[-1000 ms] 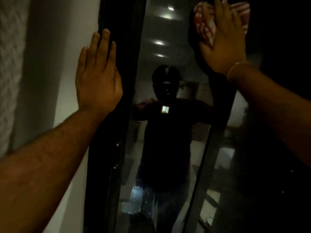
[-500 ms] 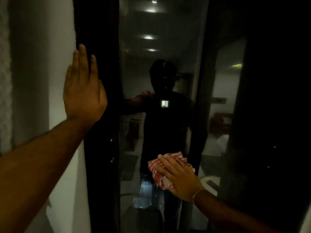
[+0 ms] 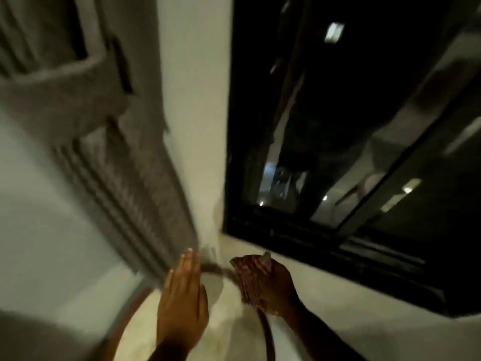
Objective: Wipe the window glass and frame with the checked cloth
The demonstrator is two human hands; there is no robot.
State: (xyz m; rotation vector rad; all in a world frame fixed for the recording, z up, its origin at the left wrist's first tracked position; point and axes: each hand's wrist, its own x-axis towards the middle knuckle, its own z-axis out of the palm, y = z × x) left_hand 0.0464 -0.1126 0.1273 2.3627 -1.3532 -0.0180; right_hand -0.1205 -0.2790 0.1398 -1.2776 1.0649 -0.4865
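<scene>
The view is blurred and tilted downward. The dark window glass [image 3: 338,113] fills the upper right, bordered by its black frame [image 3: 286,237]. Below the frame's lower left corner, my right hand [image 3: 273,285] is shut on the red-and-white checked cloth [image 3: 246,276], bunched against the pale wall under the window. My left hand [image 3: 182,298] is just left of it, flat with fingers together, holding nothing, its fingertips near the curtain's lower edge. Both hands are off the glass.
A grey curtain [image 3: 117,152] hangs at left, beside a white strip of wall [image 3: 197,113]. A pale rounded object with a brown rim [image 3: 266,334] lies under my hands; I cannot tell what it is. Room lights reflect in the glass.
My right hand has dropped with the cloth from the glass to the wall below the frame. My left hand left the frame's side and came down beside it. The view swung downward.
</scene>
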